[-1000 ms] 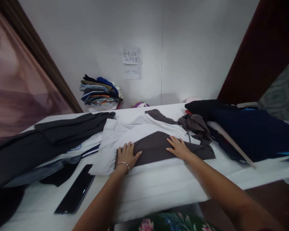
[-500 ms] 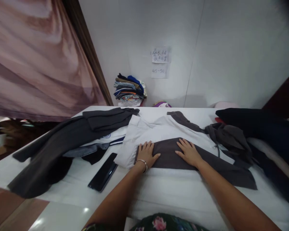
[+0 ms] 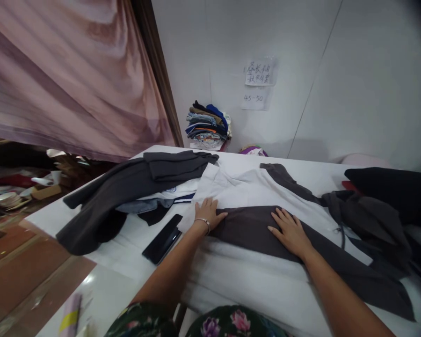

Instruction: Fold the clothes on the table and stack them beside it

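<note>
A white hooded top [image 3: 238, 187] with dark grey sleeves lies spread on the table, its grey hood [image 3: 368, 220] bunched at the right. One grey sleeve [image 3: 249, 229] runs along the near side, over the white body. My left hand [image 3: 208, 216] rests flat near the sleeve's left end by the hem, thumb apart from the fingers. Farther right, my right hand [image 3: 290, 231] presses flat on the same sleeve with its fingers spread. Neither hand grasps anything. A dark phone [image 3: 162, 239] lies left of my left wrist.
Dark grey clothing [image 3: 119, 187] lies over other garments on the left of the white table [image 3: 126, 262]. Black garments [image 3: 393, 192] sit at the right. Behind the table stands a stack of folded clothes [image 3: 207, 124]. A pink curtain [image 3: 73, 70] hangs at the left.
The view has turned to the right at the lower part and left overall, so things appear shifted right. Both hands stay flat on the sleeve, the left slightly nearer the hem.
</note>
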`<state>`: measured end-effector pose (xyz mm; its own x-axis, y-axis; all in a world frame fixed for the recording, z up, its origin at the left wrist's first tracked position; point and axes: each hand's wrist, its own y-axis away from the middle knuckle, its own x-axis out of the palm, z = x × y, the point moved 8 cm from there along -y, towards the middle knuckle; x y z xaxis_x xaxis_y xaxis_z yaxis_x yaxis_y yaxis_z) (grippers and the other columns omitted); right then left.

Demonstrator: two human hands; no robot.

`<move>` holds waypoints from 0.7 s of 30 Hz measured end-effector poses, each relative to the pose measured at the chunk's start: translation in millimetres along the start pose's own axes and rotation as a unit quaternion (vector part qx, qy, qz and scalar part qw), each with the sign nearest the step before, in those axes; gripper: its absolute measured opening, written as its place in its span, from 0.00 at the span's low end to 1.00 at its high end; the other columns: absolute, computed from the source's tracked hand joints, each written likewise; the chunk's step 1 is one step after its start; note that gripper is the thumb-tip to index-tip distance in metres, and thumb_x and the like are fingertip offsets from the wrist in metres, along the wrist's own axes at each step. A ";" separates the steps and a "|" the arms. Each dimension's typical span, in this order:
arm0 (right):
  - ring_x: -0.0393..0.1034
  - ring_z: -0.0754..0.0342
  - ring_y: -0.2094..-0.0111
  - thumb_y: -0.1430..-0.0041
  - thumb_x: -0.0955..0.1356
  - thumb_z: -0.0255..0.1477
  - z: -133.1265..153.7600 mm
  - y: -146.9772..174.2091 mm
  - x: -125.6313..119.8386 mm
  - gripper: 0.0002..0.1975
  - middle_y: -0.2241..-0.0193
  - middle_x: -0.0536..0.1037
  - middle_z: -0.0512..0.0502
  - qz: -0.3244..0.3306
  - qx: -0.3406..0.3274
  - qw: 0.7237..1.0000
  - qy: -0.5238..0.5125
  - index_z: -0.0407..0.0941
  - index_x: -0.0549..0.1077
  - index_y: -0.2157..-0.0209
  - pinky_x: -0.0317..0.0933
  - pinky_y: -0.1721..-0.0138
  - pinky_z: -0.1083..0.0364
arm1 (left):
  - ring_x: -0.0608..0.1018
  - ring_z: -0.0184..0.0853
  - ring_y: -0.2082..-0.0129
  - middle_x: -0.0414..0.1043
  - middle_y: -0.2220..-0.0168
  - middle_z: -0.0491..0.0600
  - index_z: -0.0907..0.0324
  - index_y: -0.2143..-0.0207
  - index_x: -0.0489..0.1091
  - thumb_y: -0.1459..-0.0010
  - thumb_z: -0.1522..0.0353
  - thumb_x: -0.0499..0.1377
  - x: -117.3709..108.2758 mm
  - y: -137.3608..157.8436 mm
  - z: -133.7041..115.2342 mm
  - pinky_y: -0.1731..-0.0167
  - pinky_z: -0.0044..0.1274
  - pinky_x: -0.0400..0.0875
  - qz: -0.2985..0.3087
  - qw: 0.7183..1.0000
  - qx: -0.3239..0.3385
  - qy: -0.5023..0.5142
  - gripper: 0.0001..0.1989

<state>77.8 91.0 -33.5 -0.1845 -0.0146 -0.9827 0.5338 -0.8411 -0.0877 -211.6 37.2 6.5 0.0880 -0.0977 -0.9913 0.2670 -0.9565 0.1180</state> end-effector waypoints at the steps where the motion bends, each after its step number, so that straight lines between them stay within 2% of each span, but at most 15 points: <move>1: 0.40 0.45 0.34 0.37 0.54 0.50 0.3 -0.1 -0.7 0.33 0.35 0.53 0.44 0.003 0.001 1.000 -0.003 0.46 0.59 0.38 0.40 0.37 0.39 | 0.50 0.45 0.34 0.47 0.33 0.55 0.57 0.37 0.55 0.41 0.46 0.45 -7.5 -4.6 -1.8 0.39 0.47 0.43 -0.013 1.000 0.002 -0.007 0.36; 4: 0.40 0.45 0.33 0.37 0.54 0.51 1.1 -0.7 -3.9 0.34 0.35 0.52 0.44 0.011 0.008 1.000 -0.013 0.46 0.59 0.38 0.39 0.37 0.39 | 0.52 0.45 0.34 0.49 0.34 0.55 0.57 0.38 0.57 0.40 0.49 0.46 -31.2 -25.3 -12.5 0.39 0.47 0.43 -0.058 0.998 0.024 -0.024 0.33; 7: 0.40 0.45 0.33 0.38 0.54 0.51 3.1 -1.0 -6.3 0.34 0.35 0.53 0.44 0.012 0.008 1.000 -0.026 0.46 0.59 0.38 0.38 0.37 0.40 | 0.50 0.45 0.34 0.48 0.33 0.54 0.58 0.38 0.56 0.39 0.49 0.45 -39.3 -48.0 -32.9 0.39 0.47 0.42 -0.072 0.995 0.062 -0.031 0.33; 9: 0.39 0.46 0.33 0.38 0.54 0.51 4.1 0.0 -5.6 0.34 0.35 0.52 0.44 0.014 0.008 0.999 -0.036 0.47 0.59 0.38 0.37 0.37 0.40 | 0.49 0.44 0.34 0.46 0.33 0.54 0.57 0.37 0.56 0.39 0.49 0.44 -29.9 -57.3 -48.2 0.39 0.47 0.41 -0.056 0.994 0.087 -0.033 0.33; 13: 0.39 0.45 0.33 0.39 0.57 0.50 -0.3 0.2 -4.2 0.33 0.35 0.53 0.44 0.029 0.013 0.997 -0.076 0.47 0.61 0.38 0.37 0.37 0.39 | 0.50 0.44 0.34 0.46 0.33 0.54 0.57 0.37 0.55 0.39 0.47 0.41 10.7 -55.3 -69.7 0.39 0.46 0.44 0.017 0.992 0.124 -0.019 0.35; 15: 0.45 0.45 0.34 0.40 0.60 0.47 -7.4 -8.3 -11.3 0.29 0.37 0.58 0.44 0.036 0.009 0.991 -0.126 0.48 0.66 0.42 0.41 0.37 0.40 | 0.49 0.44 0.34 0.46 0.33 0.53 0.56 0.36 0.54 0.39 0.47 0.39 23.9 -49.8 -74.0 0.39 0.46 0.45 0.025 0.990 0.138 -0.008 0.36; 18: 0.60 0.48 0.41 0.40 0.61 0.40 -33.9 -42.2 -43.7 0.22 0.43 0.69 0.45 -0.017 0.033 0.978 -0.205 0.47 0.73 0.49 0.51 0.40 0.47 | 0.49 0.45 0.33 0.46 0.33 0.53 0.56 0.36 0.53 0.39 0.47 0.38 29.8 -46.2 -73.2 0.39 0.46 0.45 0.012 0.990 0.138 -0.005 0.36; 21: 0.67 0.50 0.46 0.40 0.61 0.34 -74.9 -93.0 -77.8 0.19 0.49 0.75 0.47 -0.080 0.126 0.969 -0.195 0.46 0.75 0.51 0.57 0.44 0.52 | 0.50 0.45 0.34 0.47 0.33 0.53 0.56 0.37 0.55 0.39 0.48 0.39 27.5 -46.8 -72.6 0.39 0.46 0.45 -0.004 0.990 0.138 -0.006 0.35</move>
<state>104.3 210.9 38.9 -0.5727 -0.0345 -0.8191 0.2624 -0.9543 -0.1433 -152.0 99.3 -22.1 0.0744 -0.0917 -0.9930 -0.0047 -0.9958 0.0916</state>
